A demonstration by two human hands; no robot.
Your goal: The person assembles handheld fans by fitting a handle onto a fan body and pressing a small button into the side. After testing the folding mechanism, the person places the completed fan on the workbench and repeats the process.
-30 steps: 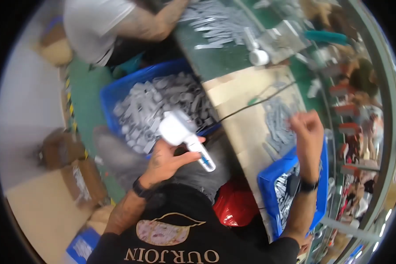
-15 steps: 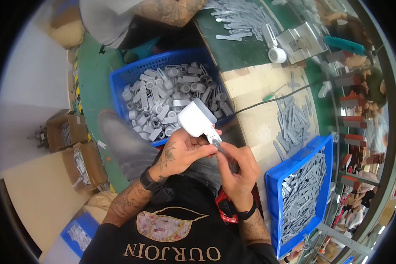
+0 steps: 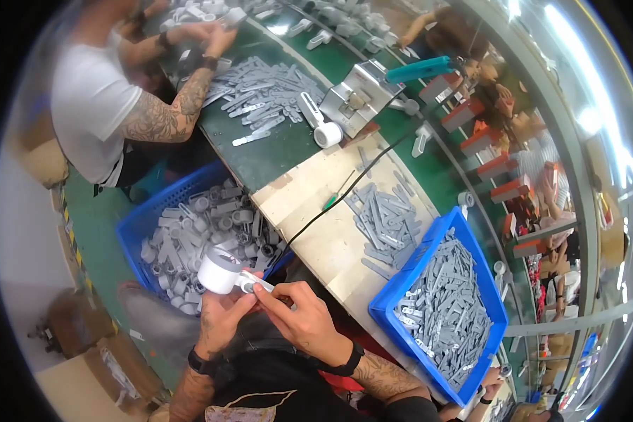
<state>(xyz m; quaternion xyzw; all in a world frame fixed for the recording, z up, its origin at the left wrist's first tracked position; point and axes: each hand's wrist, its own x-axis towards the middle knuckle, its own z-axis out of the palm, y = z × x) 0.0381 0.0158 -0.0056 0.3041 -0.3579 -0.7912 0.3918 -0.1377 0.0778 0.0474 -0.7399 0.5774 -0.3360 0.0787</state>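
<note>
In front of my lap I hold a white plastic housing with a round, cup-like head, a grey rim and a short arm. My left hand is closed around its underside, near where the arm joins. At the arm's end, the thumb and fingers of my right hand pinch the arm and a small grey piece on it. The fingers partly hide that piece. Beyond my hands, a blue basket is full of similar white and grey parts.
Right of me, a wooden tabletop bears grey strips, a green-handled screwdriver and a black cable. A blue tray holds many strips. Farther off stands a metal press with a teal handle. A co-worker sits far left.
The view has swung to the right and up, so the table, press and co-worker show more fully. My hands still grip the housing, whose head now tilts with its grey rim upward.
</note>
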